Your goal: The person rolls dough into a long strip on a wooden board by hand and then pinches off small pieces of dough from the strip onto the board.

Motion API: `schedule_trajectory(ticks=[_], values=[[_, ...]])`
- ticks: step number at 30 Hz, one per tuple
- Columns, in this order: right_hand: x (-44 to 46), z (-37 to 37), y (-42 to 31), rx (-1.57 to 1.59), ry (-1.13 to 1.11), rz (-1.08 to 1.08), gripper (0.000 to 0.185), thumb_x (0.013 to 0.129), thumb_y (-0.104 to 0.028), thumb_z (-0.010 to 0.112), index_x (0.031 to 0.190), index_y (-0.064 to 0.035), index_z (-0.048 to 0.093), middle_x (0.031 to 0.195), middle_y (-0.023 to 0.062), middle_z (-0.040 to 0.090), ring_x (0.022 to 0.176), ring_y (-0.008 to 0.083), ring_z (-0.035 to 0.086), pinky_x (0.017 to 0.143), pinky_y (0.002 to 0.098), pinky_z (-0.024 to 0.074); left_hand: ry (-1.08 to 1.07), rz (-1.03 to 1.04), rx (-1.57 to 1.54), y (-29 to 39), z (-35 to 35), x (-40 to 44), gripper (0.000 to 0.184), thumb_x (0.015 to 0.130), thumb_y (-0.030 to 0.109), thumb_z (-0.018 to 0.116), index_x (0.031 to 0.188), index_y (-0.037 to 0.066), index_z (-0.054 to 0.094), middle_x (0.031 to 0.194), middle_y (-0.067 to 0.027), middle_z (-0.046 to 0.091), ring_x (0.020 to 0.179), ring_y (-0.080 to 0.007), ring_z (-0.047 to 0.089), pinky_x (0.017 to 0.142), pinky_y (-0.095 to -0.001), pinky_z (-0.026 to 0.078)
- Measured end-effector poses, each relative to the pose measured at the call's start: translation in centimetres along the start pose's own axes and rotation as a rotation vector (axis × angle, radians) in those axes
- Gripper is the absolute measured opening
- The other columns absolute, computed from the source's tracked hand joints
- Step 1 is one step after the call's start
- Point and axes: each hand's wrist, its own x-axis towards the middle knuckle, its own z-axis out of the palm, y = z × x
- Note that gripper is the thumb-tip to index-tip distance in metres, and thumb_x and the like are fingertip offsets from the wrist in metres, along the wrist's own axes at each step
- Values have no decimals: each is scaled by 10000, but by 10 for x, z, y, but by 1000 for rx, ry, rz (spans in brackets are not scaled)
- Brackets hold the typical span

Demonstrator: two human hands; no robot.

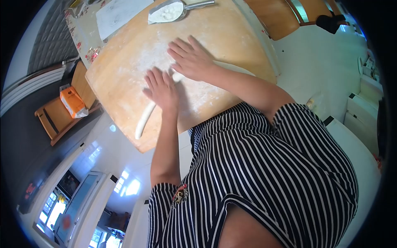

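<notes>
A long white rope of dough (144,120) lies across a floured wooden board (124,53). One end reaches toward the board's near left edge, and a further pale length curves out beyond my right forearm. My left hand (162,91) rests palm down over the dough, fingers stretched out and slightly apart. Farther up and to the right, my right hand (191,60) is also flat with fingers extended, its heel at the dough beside the left hand. Both hands partly hide the rope. A metal scoop (184,10) holding white flour (167,12) sits at the board's far edge.
Beyond the board, a white sheet (120,16) lies on a floral tablecloth (80,37). An orange package (73,101) sits on a wooden chair (49,118) at left. Another wooden chair (273,18) stands at upper right.
</notes>
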Motion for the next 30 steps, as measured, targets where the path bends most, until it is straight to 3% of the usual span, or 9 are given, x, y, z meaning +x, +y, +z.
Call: schedule_trajectory(ticks=[7, 11, 13, 15, 17, 21, 25, 27, 30], values=[[-41, -18, 14, -63, -130, 96, 543, 1004, -362, 519, 1405, 0, 572, 1508, 145, 508, 1443, 316, 393, 1181, 569, 296, -54, 431, 24, 38, 16, 21, 515, 1118, 355, 321, 1561, 137, 468, 1630, -82, 436, 1540, -330, 329, 1261, -563, 187], [-142, -47, 33, 195, -386, -326, 611, 1063, -451, 455, 1568, -107, 431, 1622, 86, 429, 1532, 252, 331, 1249, 571, 221, -194, 651, 74, 22, -8, -86, 524, 1108, 399, 385, 1589, 197, 422, 1675, -3, 369, 1577, -223, 270, 1295, -579, 73], [-164, -53, 48, 239, -451, -344, 629, 1068, -479, 443, 1579, -115, 414, 1642, 69, 405, 1549, 235, 302, 1265, 568, 177, -265, 714, 140, -13, 7, -122, 579, 1115, 481, 297, 1636, 230, 326, 1706, 1, 290, 1596, -208, 201, 1295, -565, 31], [-156, -56, 52, 291, -523, -370, 646, 1072, -508, 431, 1590, -124, 397, 1662, 53, 381, 1565, 218, 273, 1280, 565, 133, -368, 556, 109, 10, 2, -104, 614, 1110, 517, 267, 1640, 211, 321, 1709, -40, 290, 1597, -252, 205, 1288, -584, 37], [-97, -59, 56, -104, -412, -95, 659, 1064, -528, 442, 1577, -115, 417, 1641, 66, 414, 1555, 235, 293, 1272, 573, 142, -108, 449, 26, 44, -1, -59, 636, 1107, 516, 289, 1631, 158, 343, 1705, -86, 299, 1591, -307, 221, 1274, -603, 72], [-11, -22, 82, -138, -42, 94, 591, 1025, -474, 521, 1425, -42, 562, 1524, 112, 523, 1473, 281, 391, 1215, 569, 253, 80, 74, 18, 66, 23, 54, 603, 1106, 428, 346, 1615, 105, 356, 1683, -115, 337, 1573, -336, 256, 1247, -612, 167], [-7, -11, 71, -172, 26, 258, 566, 990, -430, 566, 1366, -8, 593, 1461, 144, 553, 1434, 296, 424, 1208, 569, 270, 60, 304, 37, 61, 16, 66, 586, 1099, 401, 378, 1604, 105, 374, 1657, -118, 383, 1550, -327, 311, 1242, -590, 213], [-46, -37, 60, -192, -242, 55, 557, 1010, -404, 541, 1404, -11, 572, 1472, 138, 558, 1415, 294, 466, 1196, 517, 310, -117, 566, 67, 50, 10, 21, 580, 1092, 395, 410, 1600, 118, 384, 1633, -115, 421, 1528, -313, 359, 1243, -570, 230], [-132, -74, 54, 52, -270, -37, 583, 1012, -401, 551, 1471, -43, 540, 1560, 128, 503, 1497, 274, 398, 1263, 492, 231, -215, 625, 90, 39, -4, -67, 596, 1098, 437, 389, 1613, 138, 367, 1652, -105, 395, 1539, -304, 346, 1261, -580, 177]])
